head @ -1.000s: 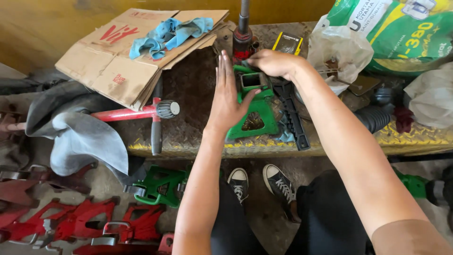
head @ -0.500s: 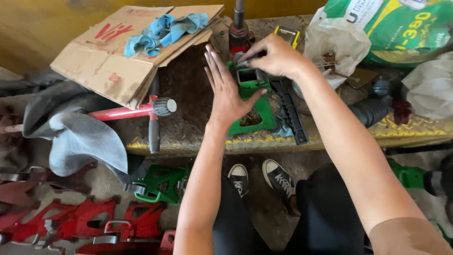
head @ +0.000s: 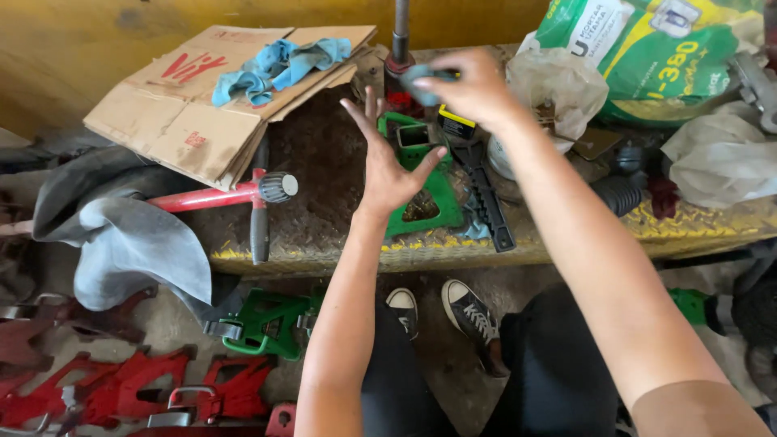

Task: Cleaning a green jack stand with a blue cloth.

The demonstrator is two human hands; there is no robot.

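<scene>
Hands up over the workbench in the head view, both raised above its middle. The left hand is wide open, palm up and fingers spread, gripping nothing, hovering right over the green metal bracket that sits near the bench's front edge. The right hand is higher and further back, fingers pinched tight around a small blue-grey part, just beside the upright dark rod standing at the back of the bench. A black toothed bar lies just right of the bracket, running to the front edge. On the left end, flattened cardboard carries a blue rag, with a red-handled tool below it. A green printed sack and clear plastic bags crowd the back right corner. Below the bench, 2 black sneakers, another green bracket and red brackets on the floor.
</scene>
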